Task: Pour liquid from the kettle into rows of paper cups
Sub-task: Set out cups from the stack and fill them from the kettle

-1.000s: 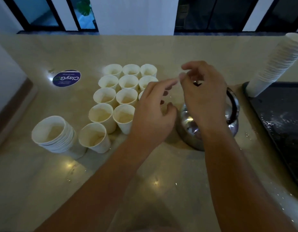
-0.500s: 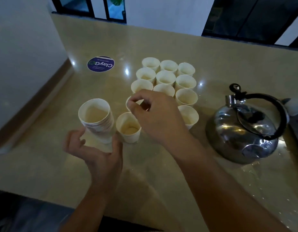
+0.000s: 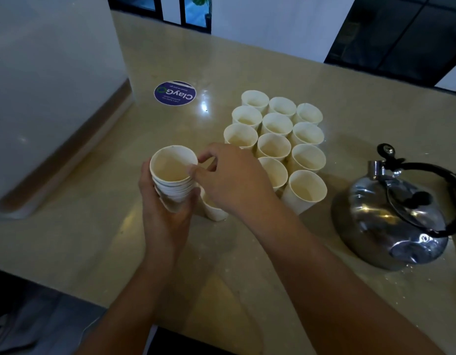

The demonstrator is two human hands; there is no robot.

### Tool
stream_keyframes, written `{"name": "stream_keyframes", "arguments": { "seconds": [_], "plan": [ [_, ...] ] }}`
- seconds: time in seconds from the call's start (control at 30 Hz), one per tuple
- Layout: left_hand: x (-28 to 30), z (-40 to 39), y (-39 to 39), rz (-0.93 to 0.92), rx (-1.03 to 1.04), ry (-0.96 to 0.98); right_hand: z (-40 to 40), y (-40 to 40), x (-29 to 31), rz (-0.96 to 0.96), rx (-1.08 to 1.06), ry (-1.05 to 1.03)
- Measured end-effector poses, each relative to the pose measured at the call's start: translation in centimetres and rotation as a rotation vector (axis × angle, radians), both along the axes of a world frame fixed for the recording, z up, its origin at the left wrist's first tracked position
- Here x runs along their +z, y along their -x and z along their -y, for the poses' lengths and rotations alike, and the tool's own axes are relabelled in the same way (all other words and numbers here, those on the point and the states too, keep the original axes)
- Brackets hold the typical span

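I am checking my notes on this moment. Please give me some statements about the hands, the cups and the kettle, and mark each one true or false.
1. The left hand grips the stack of cups. True.
2. The right hand holds the kettle. False: its fingertips pinch the rim of the stack's top cup.
3. The kettle stands on the counter. True.
4. The round sticker lies right of the kettle. False: it lies far left of it.

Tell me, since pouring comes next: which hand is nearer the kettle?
Right. The right hand pinches the rim of the cup stack, left of the kettle past the cup rows. The left hand holds the stack, farther left.
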State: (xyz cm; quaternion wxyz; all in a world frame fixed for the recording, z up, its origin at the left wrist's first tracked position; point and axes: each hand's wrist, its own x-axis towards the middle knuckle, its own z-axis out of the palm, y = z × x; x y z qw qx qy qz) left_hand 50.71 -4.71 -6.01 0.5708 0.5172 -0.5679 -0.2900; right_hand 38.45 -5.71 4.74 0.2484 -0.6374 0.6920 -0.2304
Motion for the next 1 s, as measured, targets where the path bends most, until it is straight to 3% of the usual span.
{"name": "stream_keyframes", "arguments": {
  "seconds": [0.17, 0.37, 0.53, 0.77, 1.0],
  "plan": [
    [0.0, 0.0, -0.3, 0.071, 0.027, -0.024, 0.4, 0.7, 0.4, -0.001, -0.036, -0.023],
    [0.6, -0.2, -1.0, 0.292, 0.084, 0.013, 0.9, 1.5, 0.2, -0.018, -0.06, -0.059],
    [1.6, 0.0, -1.7, 0.422, 0.098, 0.116, 1.0, 1.6, 0.5, 0.007, 0.001, -0.14],
    [2.2, 0.0, -1.5, 0.481, 0.106, 0.111, 0.6, 2.3, 0.9, 0.138, -0.028, -0.146],
    [3.3, -0.2, -0.8, 0.425, 0.074, 0.1, 0.1, 2.7, 1.5, 0.243, -0.083, -0.1]
  ]
}}
